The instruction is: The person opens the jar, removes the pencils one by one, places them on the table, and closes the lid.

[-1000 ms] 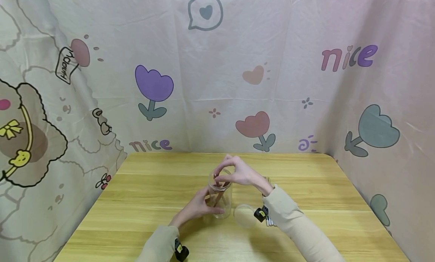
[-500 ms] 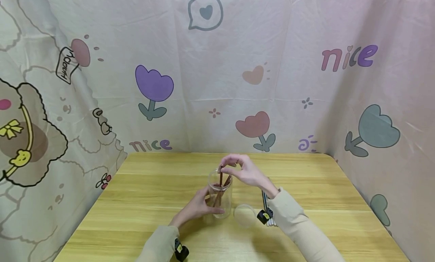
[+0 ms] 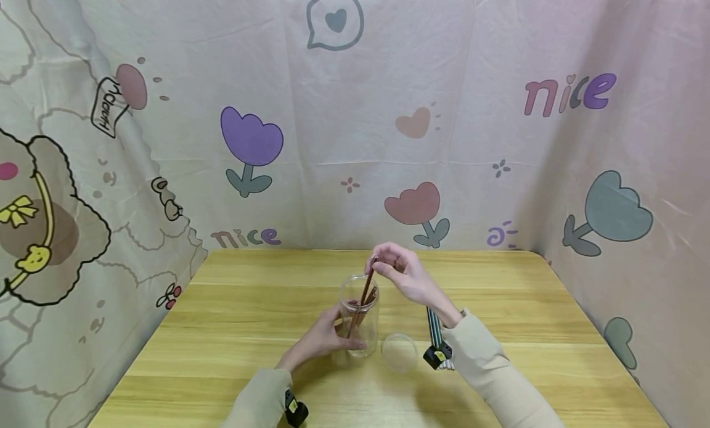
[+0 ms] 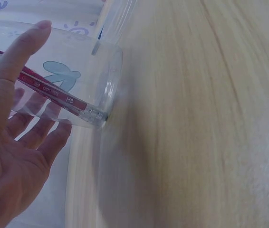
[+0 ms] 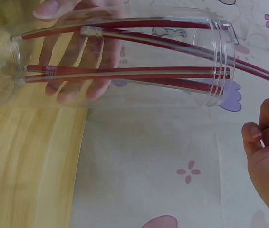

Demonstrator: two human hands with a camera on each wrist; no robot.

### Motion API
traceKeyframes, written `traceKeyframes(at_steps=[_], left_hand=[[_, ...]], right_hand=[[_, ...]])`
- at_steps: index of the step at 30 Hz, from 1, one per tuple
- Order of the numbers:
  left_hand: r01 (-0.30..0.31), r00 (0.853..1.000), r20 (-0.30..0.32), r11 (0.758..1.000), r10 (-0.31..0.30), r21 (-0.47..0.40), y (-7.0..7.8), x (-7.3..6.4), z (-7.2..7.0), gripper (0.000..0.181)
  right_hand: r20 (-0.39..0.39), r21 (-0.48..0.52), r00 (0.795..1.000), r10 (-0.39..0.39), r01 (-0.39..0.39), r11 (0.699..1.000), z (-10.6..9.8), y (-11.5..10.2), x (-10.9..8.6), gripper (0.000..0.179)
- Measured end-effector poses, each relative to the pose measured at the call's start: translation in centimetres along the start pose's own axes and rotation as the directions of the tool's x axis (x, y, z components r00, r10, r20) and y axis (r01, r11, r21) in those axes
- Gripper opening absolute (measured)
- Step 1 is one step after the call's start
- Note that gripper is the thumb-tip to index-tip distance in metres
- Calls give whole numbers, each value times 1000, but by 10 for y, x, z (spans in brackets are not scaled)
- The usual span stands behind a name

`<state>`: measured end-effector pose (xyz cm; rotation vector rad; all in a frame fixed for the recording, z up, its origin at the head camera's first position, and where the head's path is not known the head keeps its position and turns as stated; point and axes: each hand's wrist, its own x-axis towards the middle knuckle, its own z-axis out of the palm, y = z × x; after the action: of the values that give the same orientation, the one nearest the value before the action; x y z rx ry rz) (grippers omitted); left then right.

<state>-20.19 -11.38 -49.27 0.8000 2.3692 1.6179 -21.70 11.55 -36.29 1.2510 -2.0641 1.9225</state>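
Observation:
A clear jar [image 3: 371, 329] stands upright on the table, with its mouth uncovered. My left hand [image 3: 320, 337] grips it low down, thumb on one side and fingers round the other. Inside lean several red pencils [image 5: 125, 72] with silvery stripes; "HB" is printed on one pencil [image 4: 53, 90] in the left wrist view. Above the rim, my right hand [image 3: 403, 275] pinches the top end of a red pencil [image 3: 368, 285]. Its lower part is still within the jar, tilted, as the right wrist view shows through the clear wall.
A round clear lid [image 3: 399, 353] lies on the wooden table [image 3: 233, 329] just right of the jar. Beyond it are several dark striped pencils [image 3: 434, 326] with silvery ends, partly hidden by the right sleeve and wrist camera. A printed curtain [image 3: 333, 126] hangs behind.
My right hand has risen from the jar's mouth and shifted right, drawing one red pencil partway up. The left hand and the jar have stayed in place.

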Motion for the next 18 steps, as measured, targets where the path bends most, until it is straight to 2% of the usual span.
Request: traceKeyframes(at_steps=[4, 11, 14, 18], left_hand=[[-12, 1000, 0, 1000, 12, 0, 0, 0, 0, 79], [-34, 999, 1, 999, 34, 4, -1, 2, 0, 78], [-39, 999, -1, 999, 39, 12, -1, 2, 0, 77], [-37, 999, 0, 999, 37, 14, -1, 2, 1, 75]], right_hand=[[-54, 77, 998, -14, 18, 997, 0, 0, -1, 19], [-162, 159, 983, -88, 114, 981, -2, -1, -2, 6], [-200, 210, 973, -111, 154, 966, -3, -2, -2, 12], [-245, 308, 963, -108, 183, 934, -5, -5, -2, 11]])
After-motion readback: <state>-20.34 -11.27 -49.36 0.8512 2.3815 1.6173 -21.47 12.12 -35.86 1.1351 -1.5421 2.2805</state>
